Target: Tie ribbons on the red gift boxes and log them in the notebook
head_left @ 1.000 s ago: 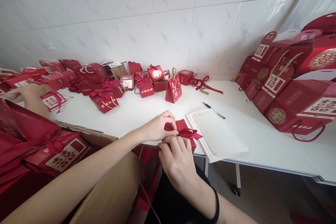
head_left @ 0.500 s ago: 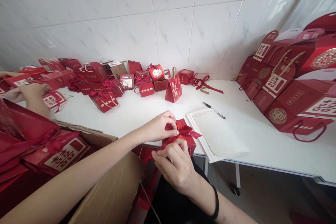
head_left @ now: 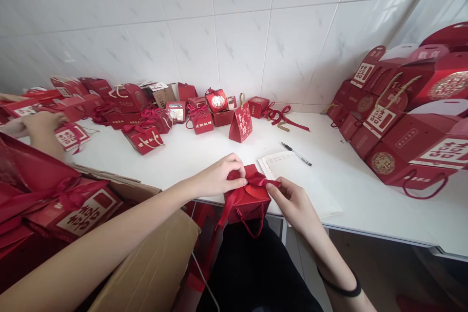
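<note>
A small red box (head_left: pixel 252 201) with a twisted red cord handle sits at the table's front edge, partly over it. Red ribbon (head_left: pixel 258 180) forms a bow on its top, and a long tail hangs down its left side. My left hand (head_left: pixel 224 174) pinches the ribbon near the knot, thumb and fingers together. On the right side of the bow, my right hand (head_left: pixel 290 200) grips a ribbon loop or end between thumb and fingers; which of the two I cannot tell.
A notebook (head_left: pixel 310 185) and a pen (head_left: pixel 297 153) lie right of the box. Red gift boxes (head_left: pixel 201 122) line the wall, more are stacked right (head_left: pixel 395 141). A cardboard carton (head_left: pixel 157 258) stands front left. Another person's hands (head_left: pixel 40 124) are at far left.
My right hand has moved from the front left of the box to the bow's right side, uncovering the box front and cord handle. My left hand has barely moved.
</note>
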A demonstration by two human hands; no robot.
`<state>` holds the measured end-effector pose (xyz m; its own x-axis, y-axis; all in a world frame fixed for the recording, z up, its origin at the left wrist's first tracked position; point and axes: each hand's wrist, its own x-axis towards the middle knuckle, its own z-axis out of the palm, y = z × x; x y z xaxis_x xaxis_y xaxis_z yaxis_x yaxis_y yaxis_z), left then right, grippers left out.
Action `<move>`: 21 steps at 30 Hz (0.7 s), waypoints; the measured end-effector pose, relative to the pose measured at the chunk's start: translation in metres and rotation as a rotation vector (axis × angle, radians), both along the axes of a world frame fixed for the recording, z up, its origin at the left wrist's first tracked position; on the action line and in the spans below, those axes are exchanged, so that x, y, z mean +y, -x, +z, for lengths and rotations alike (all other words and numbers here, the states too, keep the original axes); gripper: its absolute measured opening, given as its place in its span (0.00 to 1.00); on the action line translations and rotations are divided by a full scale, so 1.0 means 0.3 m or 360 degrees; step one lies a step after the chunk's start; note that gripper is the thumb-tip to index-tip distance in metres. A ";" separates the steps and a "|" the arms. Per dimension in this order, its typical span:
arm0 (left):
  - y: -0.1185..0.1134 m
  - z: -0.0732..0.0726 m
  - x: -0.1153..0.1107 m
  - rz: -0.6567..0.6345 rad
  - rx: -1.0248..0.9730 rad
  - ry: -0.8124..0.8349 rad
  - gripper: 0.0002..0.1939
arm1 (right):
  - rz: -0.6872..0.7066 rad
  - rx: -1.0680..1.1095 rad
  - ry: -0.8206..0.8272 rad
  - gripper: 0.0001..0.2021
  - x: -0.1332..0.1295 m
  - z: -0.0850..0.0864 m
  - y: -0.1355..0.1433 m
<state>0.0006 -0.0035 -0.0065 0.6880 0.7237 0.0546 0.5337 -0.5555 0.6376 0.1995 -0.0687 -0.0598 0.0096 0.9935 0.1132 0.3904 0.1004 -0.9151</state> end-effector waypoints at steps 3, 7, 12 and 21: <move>0.000 -0.001 -0.002 -0.0023 -0.0002 -0.0007 0.07 | -0.0007 0.0011 -0.0039 0.20 -0.032 0.025 0.016; -0.003 -0.001 0.005 -0.0033 -0.0028 0.0032 0.06 | 0.0043 -0.0040 0.0012 0.20 -0.073 0.054 0.027; -0.007 0.000 0.005 -0.0056 -0.0010 0.0029 0.07 | 0.0111 -0.0130 0.0060 0.19 -0.105 0.057 0.042; -0.024 0.005 -0.028 -0.0007 0.0143 -0.0154 0.08 | 0.0309 -0.0090 0.0045 0.19 -0.121 0.030 0.049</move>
<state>0.0076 -0.0119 -0.0049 0.6963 0.7150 0.0623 0.5837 -0.6147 0.5305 0.1847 -0.1051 -0.0508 -0.1883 0.9788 0.0803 0.4170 0.1537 -0.8958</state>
